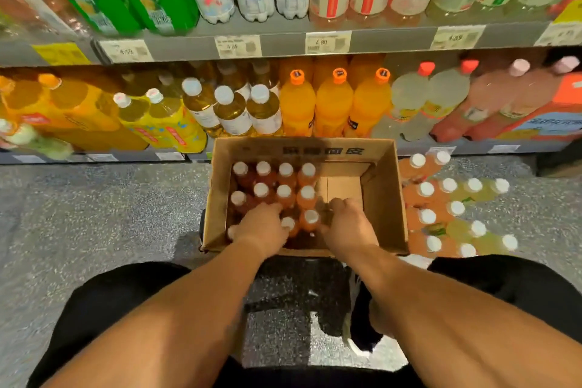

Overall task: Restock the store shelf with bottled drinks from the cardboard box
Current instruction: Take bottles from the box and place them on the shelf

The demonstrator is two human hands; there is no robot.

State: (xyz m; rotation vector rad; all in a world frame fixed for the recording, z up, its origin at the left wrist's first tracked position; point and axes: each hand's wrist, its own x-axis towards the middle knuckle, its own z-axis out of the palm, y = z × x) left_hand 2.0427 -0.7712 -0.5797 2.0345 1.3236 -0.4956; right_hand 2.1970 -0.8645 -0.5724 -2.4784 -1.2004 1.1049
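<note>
We reach into the cardboard box (382,195) on the floor below the shelf (283,44); left hand (261,227) curls over white-capped bottles (285,181), right hand (348,227) just right of them, grip unclear.

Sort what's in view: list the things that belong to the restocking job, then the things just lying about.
Job:
- cardboard box
- bottles in the box
- lower shelf
- left hand
- right hand

Lying about:
- white-capped bottles on the floor
- price tags
</note>
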